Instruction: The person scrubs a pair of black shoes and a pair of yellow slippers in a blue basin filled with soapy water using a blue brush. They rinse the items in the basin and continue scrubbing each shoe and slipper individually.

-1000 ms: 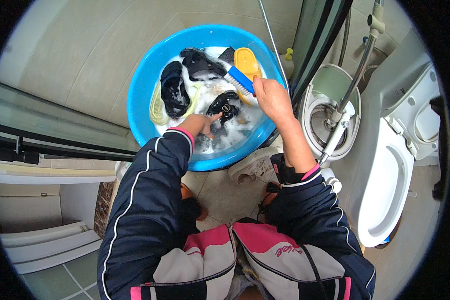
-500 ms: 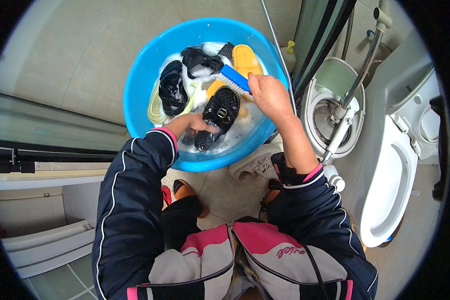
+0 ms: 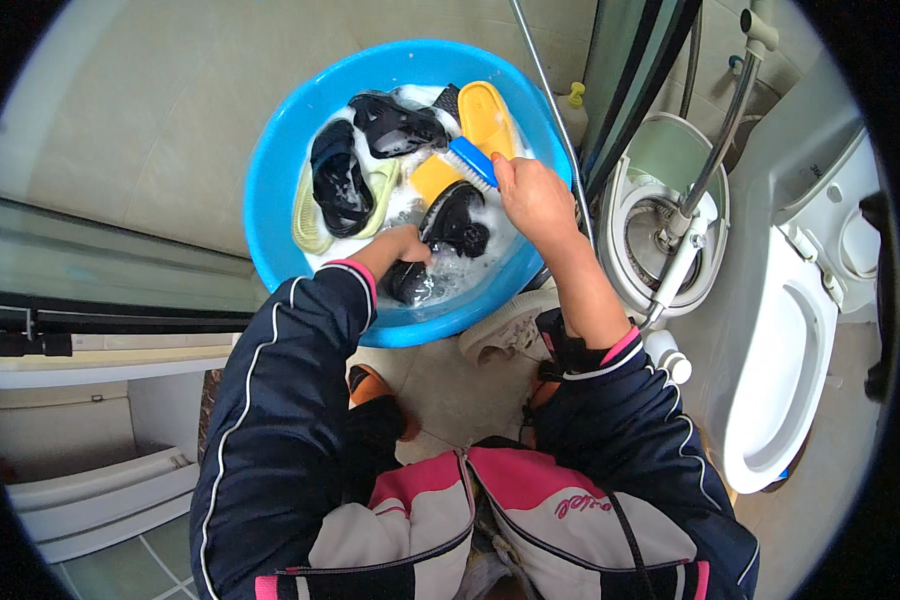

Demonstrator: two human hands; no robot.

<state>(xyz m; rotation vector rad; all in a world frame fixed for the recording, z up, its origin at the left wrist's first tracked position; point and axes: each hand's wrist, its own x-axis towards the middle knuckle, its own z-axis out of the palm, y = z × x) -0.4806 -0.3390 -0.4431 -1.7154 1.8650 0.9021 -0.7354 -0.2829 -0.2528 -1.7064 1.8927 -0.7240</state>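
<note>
In a blue basin [image 3: 270, 225] of soapy water, my left hand [image 3: 400, 248] is closed on a wet black sandal [image 3: 457, 222] that lies partly under the suds. My right hand [image 3: 534, 198] grips a scrubbing brush [image 3: 473, 162] with a blue back and white bristles, held just above the sandal and apart from it. Another black sandal [image 3: 340, 185] rests at the left, over pale green slippers [image 3: 308, 222]. A further black shoe [image 3: 400, 125] sits at the far side, beside a yellow slipper [image 3: 486, 118].
A metal pole [image 3: 542, 75] slants past the basin's right rim. To the right stand a round bucket-like washer [image 3: 660, 235], a white toilet [image 3: 775, 385] and a shower hose bar [image 3: 715, 165]. A glass panel [image 3: 100, 250] stands at the left. A pale shoe [image 3: 500, 335] is on the floor.
The sandal in my left hand has turned over and dipped lower into the water. The brush has stayed nearly in place, shifting slightly away from the sandal.
</note>
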